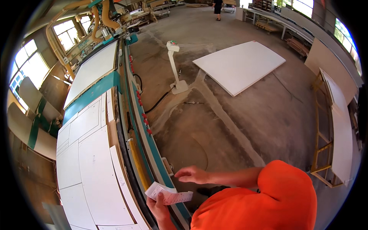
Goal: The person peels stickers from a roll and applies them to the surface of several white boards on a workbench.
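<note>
My left hand (158, 207) is closed on a strip of printed paper labels (174, 197), which curls and hangs out to the right. Held up beside the machine's edge, the strip is white with a pinkish tint. My right hand (191, 175) is a little above and to the right of the strip, its fingers stretched loosely leftward with nothing in them. To the left of both hands lie white panels (99, 168), cut into several rectangular pieces on the machine bed. A few small marks or labels show on the panels.
A teal crossbeam (94, 92) spans the bed, with another white sheet (92, 73) beyond. A control stand (174, 69) rises from the floor, its cable trailing to the machine. A white board stack (239, 67) lies farther right. A yellow-framed rack (324, 153) stands at right. A person (217, 8) is far off.
</note>
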Demonstrator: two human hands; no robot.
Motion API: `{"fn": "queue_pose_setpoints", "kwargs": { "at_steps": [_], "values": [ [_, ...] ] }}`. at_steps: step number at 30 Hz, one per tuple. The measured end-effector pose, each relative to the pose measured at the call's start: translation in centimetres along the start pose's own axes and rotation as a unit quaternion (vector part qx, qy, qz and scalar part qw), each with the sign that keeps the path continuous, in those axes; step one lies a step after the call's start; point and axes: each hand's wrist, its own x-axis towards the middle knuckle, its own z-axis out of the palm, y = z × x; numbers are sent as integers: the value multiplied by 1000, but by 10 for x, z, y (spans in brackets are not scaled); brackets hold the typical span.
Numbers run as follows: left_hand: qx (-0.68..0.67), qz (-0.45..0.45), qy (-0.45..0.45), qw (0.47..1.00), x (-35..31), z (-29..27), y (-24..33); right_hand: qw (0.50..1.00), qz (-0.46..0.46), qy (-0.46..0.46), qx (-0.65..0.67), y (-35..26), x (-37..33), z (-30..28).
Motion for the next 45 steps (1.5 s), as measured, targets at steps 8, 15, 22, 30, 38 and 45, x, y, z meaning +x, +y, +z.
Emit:
{"fn": "queue_pose_setpoints", "kwargs": {
  "at_steps": [8,15,22,30,38,45],
  "values": [
    [16,25,-10,999,-37,-14,6,987,-69,-105,-102,-49,-1,68],
    [47,5,6,999,-89,-32,-23,993,-35,-90,-72,-32,-41,96],
    [11,-49,-71,996,-100,-23,-52,994,-32,-15,-105,-11,-93,79],
    [71,-104,-198,972,-47,86,-66,978,-29,127,-164,-17,-118,-28],
    [78,-127,-277,949,-2,232,-114,967,30,199,-159,-46,-144,-172],
    [142,-21,-213,966,52,289,-72,977,-29,201,-61,-86,-107,-235]
  ]
}}
